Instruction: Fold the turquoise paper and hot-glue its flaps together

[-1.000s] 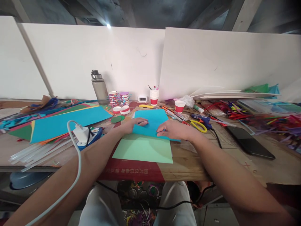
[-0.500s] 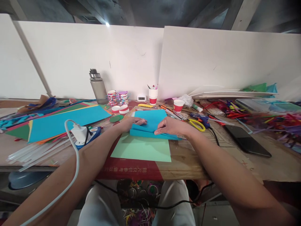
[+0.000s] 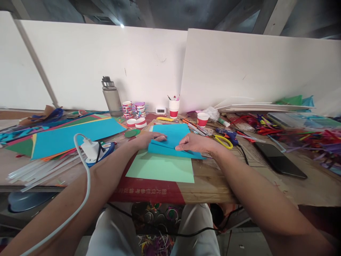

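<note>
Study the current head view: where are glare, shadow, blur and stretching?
Head view: bright light glares near the top; head view: faint shadow on the light green sheet; head view: coloured strips at far right look smeared; head view: forearms look stretched.

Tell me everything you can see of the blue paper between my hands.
The blue paper looks plain and matte, with a folded strip along its near edge. It overlaps the far part of the pale green sheet. Your left hand rests on it; your right hand touches the strip, perhaps pinching it.

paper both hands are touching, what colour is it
The paper is bright blue, head view.
</note>
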Demonstrator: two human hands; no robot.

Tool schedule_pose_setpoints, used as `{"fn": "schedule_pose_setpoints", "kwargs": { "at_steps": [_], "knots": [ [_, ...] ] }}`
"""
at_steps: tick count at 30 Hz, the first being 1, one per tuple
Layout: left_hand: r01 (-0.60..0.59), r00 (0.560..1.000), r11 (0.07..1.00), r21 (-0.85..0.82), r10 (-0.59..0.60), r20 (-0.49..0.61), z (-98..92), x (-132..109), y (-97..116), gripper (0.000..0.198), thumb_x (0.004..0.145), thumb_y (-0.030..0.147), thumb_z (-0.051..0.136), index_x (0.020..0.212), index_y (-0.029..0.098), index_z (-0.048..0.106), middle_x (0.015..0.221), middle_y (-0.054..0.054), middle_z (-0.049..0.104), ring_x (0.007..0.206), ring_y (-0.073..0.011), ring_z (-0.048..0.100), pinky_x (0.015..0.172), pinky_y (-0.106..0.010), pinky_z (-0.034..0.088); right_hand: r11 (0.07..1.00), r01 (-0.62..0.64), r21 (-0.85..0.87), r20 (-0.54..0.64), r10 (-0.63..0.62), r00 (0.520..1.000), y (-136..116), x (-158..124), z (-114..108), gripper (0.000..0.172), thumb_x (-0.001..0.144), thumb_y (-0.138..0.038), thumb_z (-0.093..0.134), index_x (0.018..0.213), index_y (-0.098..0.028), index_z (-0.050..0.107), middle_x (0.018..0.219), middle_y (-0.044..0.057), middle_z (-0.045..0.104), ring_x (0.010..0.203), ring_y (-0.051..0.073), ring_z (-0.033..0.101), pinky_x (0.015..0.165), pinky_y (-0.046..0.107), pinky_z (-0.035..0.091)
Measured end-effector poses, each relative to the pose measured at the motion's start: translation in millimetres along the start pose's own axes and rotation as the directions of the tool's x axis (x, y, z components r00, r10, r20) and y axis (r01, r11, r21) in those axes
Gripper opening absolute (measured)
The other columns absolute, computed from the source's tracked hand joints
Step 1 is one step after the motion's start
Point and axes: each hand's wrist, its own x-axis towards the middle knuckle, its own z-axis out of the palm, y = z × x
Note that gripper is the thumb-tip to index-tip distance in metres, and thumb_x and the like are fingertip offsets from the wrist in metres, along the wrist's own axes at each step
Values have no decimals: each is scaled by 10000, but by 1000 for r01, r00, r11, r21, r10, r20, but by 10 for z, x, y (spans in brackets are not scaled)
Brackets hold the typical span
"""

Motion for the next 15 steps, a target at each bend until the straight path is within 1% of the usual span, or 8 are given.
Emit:
{"fn": "schedule_pose_setpoints", "kwargs": {
  "at_steps": [3,6,9,11,12,13,14,15],
  "knots": [
    [-17,1000,1000,5,17,-4,-4,-16,71,486,766,650,563,955,245,754,1260,-33,640,1183,-264,554,1028,-285,372,1000,5,-1,3,-5,1000,16,0,-4,551,760,-621,562,557,-202,266,553,-69,189,539,86,186,510,272,133],
    [-17,1000,1000,-9,17,-17,-4,-11,87,442,769,620,581,928,247,756,1240,-29,653,1165,-262,566,1023,-289,381,1000,4,23,8,-4,1000,40,14,9,541,749,-610,580,548,-203,286,549,-70,189,537,88,181,510,271,132],
    [-20,1000,998,-60,20,-2,-11,8,43,387,757,565,626,925,240,752,1245,-37,648,1176,-262,558,1037,-292,376,1000,2,5,-10,-2,1000,59,34,29,466,766,-553,584,549,-199,375,537,-70,245,532,89,223,509,258,169],
    [-31,999,991,-130,30,-9,-20,13,11,342,740,499,673,938,230,746,1206,-52,668,1174,-266,561,1037,-292,387,997,10,-71,-112,-18,994,56,38,33,343,826,-458,539,613,-194,485,562,-57,371,548,98,321,526,247,228],
    [-24,999,985,-171,16,-49,-25,11,2,327,747,474,676,950,226,741,1172,-58,682,1173,-265,564,1030,-292,400,991,6,-134,-199,-33,979,49,37,31,285,857,-400,506,662,-193,530,602,-42,447,578,109,381,548,245,261],
    [-5,994,976,-217,-20,-112,-30,6,-1,322,769,460,659,972,222,733,1138,-61,694,1173,-260,565,1018,-293,418,978,-17,-208,-302,-48,952,39,33,28,246,881,-346,473,711,-191,561,654,-20,516,618,124,433,574,248,286],
    [24,978,961,-275,-80,-194,-34,-3,2,323,797,456,630,994,218,725,1106,-61,703,1171,-253,567,1003,-298,437,958,-58,-280,-402,-62,913,28,29,24,230,900,-305,446,758,-188,584,709,6,570,661,143,475,600,254,304],
    [52,952,942,-333,-148,-268,-37,-13,9,333,823,457,600,1020,215,716,1081,-60,709,1168,-247,570,988,-304,453,935,-109,-338,-484,-73,872,16,25,22,230,915,-282,425,802,-187,601,754,33,608,697,163,506,622,261,317]
  ]
}}
